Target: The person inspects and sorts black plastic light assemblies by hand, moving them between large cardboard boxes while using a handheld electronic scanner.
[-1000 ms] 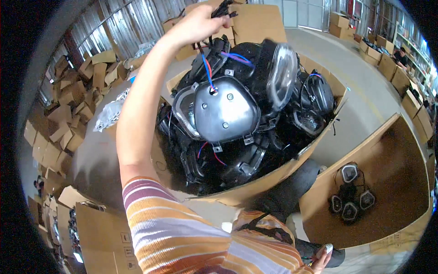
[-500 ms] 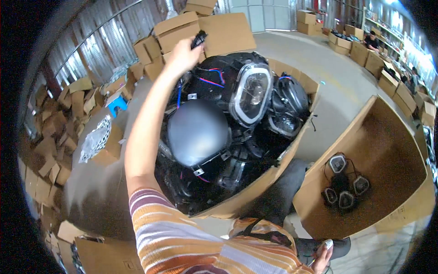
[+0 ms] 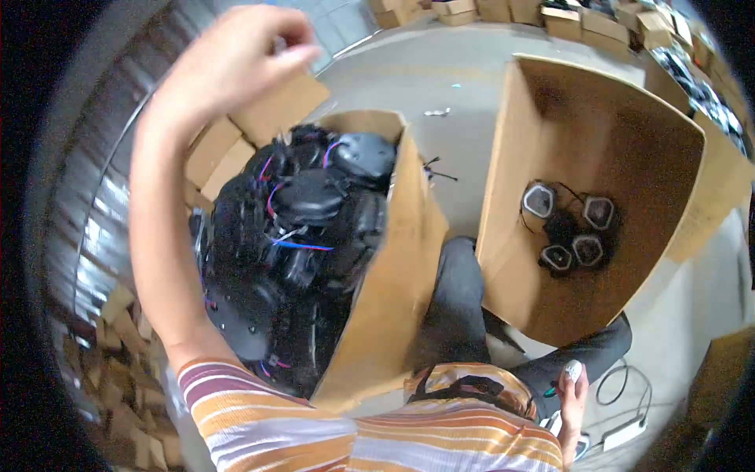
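My left hand [image 3: 252,59] is raised at the upper left, above the left cardboard box, and blurred by motion. Its fingers bend toward the thumb with a gap between them, and nothing shows in them. Below it, the box holds a heap of black lamp-like housings [image 3: 311,197] with red and blue wires. My right hand [image 3: 574,389] is low at the right, beside my bent leg. Its fingers are closed, with a white covering on one tip. A small greenish bit shows beside them; what they hold I cannot make out.
A deep, open cardboard box [image 3: 503,181] stands to the right, with several small pale-rimmed lamps [image 3: 587,250] on its bottom. A white power strip [image 3: 625,433] and its cable lie on the floor. Cardboard pieces [image 3: 126,377] are piled at the lower left; more boxes [image 3: 582,27] line the back.
The view has swung right. My left hand has risen toward the upper left, and the black piece seen at its fingertips no longer shows. My right hand stays low beside my leg.
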A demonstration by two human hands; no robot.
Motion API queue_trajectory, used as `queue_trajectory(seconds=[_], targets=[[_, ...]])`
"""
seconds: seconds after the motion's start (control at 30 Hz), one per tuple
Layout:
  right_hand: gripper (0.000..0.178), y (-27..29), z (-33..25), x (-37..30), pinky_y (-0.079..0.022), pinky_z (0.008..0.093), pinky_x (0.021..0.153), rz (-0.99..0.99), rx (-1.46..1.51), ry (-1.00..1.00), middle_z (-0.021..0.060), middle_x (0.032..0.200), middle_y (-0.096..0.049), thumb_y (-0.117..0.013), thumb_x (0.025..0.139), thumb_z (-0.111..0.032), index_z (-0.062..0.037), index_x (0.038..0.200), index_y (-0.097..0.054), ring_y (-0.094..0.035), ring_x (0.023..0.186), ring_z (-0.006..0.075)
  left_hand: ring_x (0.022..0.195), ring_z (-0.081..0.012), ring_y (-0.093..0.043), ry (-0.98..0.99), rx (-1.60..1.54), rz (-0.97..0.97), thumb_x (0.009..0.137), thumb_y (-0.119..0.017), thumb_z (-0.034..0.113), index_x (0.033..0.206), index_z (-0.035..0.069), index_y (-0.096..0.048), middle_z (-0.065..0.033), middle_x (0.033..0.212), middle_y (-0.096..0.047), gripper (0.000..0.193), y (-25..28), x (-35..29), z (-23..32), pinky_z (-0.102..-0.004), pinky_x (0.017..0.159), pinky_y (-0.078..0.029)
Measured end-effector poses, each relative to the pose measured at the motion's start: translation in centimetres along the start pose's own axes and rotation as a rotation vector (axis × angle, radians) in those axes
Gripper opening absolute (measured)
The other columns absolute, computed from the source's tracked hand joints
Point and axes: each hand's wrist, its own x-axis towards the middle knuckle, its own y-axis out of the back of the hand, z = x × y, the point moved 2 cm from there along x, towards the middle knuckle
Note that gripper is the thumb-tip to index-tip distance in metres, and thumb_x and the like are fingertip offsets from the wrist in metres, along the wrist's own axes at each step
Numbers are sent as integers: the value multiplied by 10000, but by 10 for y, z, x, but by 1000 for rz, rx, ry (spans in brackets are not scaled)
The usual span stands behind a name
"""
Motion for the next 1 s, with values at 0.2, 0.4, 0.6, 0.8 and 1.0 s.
queue_trajectory(seconds=[0.2,0.4,0.6,0.8,1.0], targets=[[192,21,-23,-2,-353,208,494,120,5,-62,24,688,-435,-437,754,-130,-26,912,-403,-415,574,98,649,-272,-507,-585,124,-334,667,-522,210,656,51,-478,-97,644,-490,165,-76,52,126,-348,550,-418],[241,24,-24,6,-393,273,541,35,-65,152,79,669,-482,-506,684,-116,-22,886,-415,-484,606,162,424,-172,-403,-1213,-908,400,483,-517,104,392,119,-440,-14,470,-438,120,-41,40,221,-284,357,-271],[260,41,-31,2,-402,289,554,160,21,78,90,673,-496,-530,659,-111,-27,877,-415,-509,623,183,1006,-262,-415,-1058,-933,1667,771,-313,453,1056,66,-443,-116,1045,-475,498,-45,-12,210,-391,749,-399],[258,50,-19,6,-401,282,542,182,50,-26,82,662,-491,-532,659,-108,-27,874,-416,-507,612,172,879,-192,-394,-1239,-1396,1384,763,-326,345,964,94,-435,-63,941,-450,339,-77,30,243,-329,675,-354],[258,49,-23,25,-392,270,518,172,51,-87,65,646,-490,-530,665,-102,-27,880,-407,-496,583,151,728,-108,-369,-1293,-1848,1011,753,-341,214,854,128,-425,1,816,-420,157,-108,63,277,-256,586,-301]])
